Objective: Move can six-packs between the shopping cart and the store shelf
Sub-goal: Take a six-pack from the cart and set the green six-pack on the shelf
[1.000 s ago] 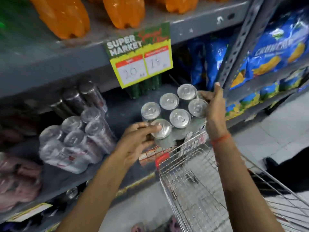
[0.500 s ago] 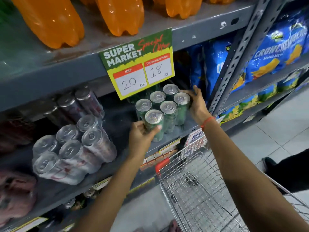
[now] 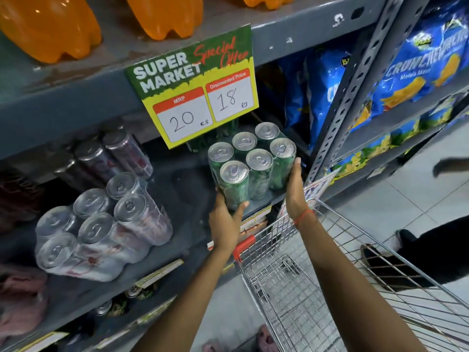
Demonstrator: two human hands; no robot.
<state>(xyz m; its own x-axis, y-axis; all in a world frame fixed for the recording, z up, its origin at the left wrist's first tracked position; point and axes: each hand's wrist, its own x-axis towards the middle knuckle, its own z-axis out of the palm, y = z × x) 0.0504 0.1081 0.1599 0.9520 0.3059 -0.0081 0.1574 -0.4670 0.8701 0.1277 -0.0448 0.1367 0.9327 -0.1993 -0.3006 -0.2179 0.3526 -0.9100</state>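
Observation:
A shrink-wrapped six-pack of green cans [image 3: 253,161] stands upright at the front edge of the grey middle shelf [image 3: 177,179], below the price sign. My left hand [image 3: 225,217] grips its near left corner from below and in front. My right hand [image 3: 295,191] presses flat against its right side. The wire shopping cart [image 3: 291,283] with a red handle stands right under my arms, and its basket looks bare.
A six-pack of silver and red cans [image 3: 101,224] lies on the same shelf to the left, with darker cans [image 3: 114,156] behind it. Orange bottles [image 3: 48,26] fill the shelf above. Blue snack bags [image 3: 418,64] sit right of the upright post [image 3: 350,85]. Someone's dark shoe [image 3: 406,235] is at right.
Both hands carried the green six-pack up from above the cart and forward onto the shelf, where it now stands upright. My view moved closer to the shelf.

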